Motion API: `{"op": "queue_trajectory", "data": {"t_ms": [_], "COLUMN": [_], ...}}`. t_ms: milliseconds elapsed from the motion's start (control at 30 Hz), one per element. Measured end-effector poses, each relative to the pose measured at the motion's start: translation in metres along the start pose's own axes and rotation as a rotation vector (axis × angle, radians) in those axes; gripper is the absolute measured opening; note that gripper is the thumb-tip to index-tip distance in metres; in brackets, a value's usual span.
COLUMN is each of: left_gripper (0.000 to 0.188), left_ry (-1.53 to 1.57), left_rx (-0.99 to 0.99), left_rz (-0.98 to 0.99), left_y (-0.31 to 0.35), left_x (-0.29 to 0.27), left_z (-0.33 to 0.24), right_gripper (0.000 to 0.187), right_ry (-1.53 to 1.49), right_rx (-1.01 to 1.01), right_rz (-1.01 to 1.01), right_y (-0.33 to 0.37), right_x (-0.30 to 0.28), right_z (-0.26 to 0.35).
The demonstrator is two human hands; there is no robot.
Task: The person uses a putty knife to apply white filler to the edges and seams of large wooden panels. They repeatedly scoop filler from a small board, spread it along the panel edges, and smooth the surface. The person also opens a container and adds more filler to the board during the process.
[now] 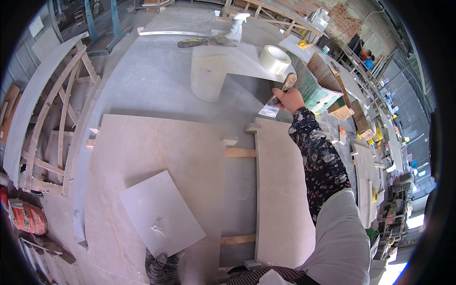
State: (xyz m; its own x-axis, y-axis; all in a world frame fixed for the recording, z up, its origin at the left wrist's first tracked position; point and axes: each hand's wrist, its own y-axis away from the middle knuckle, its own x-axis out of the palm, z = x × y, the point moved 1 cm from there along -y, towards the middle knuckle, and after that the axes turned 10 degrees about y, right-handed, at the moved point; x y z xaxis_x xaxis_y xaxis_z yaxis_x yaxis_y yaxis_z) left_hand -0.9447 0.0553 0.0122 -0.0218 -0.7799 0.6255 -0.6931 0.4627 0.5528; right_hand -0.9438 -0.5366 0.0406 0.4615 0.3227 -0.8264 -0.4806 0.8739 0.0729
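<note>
My right hand [290, 99], bare below a dark floral sleeve, is stretched forward and grips a putty knife [289, 81]. The knife has a worn wooden handle, and its pale blade points down and left. At the lower left, my left hand [162, 267], in a dark striped glove, holds a white square sheet [166, 204] by its near corner. A small white dab of paste [157, 229] sits on the sheet. Beneath the sheet lies a large beige stone slab [114, 156]. A narrower beige slab [282, 185] rests to the right on wooden strips.
Farther back on the grey table are a roll of clear tape [275, 59], a white spray bottle [237, 26], dark gloves [206, 42] and a curved pale sheet [209, 78]. A greenish box [318, 85] stands right. Wooden frames [61, 118] stand left, near a red bag [27, 217].
</note>
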Motion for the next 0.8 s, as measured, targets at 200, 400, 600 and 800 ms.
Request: {"op": "queue_trajectory", "data": {"t_ms": [200,400,600,800], "left_gripper": [0.078,0.073,0.073,0.075], "left_ry": [0.002,-0.018,0.036,0.025], "left_rx": [0.008,0.019,0.029,0.031], "left_rz": [0.010,-0.062,-0.002,-0.016], "left_y": [0.000,0.001,0.002,0.001], "left_x": [0.002,0.000,0.000,0.000], "left_z": [-0.001,0.003,0.003,0.003], "right_gripper": [0.050,0.051,0.052,0.050], "right_ry": [0.147,0.050,0.217,0.178], "right_rx": [0.021,0.088,0.127,0.142], "right_rz": [0.001,-0.138,-0.216,-0.196], "right_y": [0.005,0.000,-0.001,0.004], "right_x": [0.005,-0.032,-0.044,-0.036], "right_z": [-0.011,-0.042,-0.094,-0.117]}}
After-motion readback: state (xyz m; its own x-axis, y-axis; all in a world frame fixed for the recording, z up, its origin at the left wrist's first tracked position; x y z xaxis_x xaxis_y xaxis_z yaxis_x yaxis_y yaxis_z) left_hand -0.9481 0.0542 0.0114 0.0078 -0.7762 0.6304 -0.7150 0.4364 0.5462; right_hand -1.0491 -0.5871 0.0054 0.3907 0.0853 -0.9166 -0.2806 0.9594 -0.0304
